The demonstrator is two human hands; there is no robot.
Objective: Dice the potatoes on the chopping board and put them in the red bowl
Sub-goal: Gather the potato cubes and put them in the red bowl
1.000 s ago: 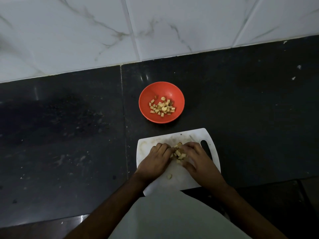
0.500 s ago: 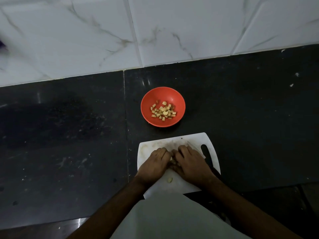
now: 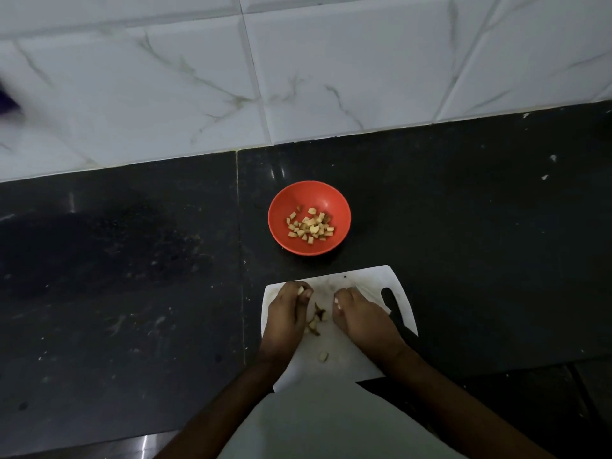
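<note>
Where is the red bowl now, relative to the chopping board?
In the head view the red bowl stands on the dark counter just beyond the white chopping board, apart from it, nearer the tiled wall.

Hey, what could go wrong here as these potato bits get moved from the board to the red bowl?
Cubes could slip from either hand on the way to the red bowl, since both hold pieces loosely between fingers. The lone cube near the chopping board front edge may get left behind. The dark knife lies by the right hand, so a careless sweep might brush it.
</note>
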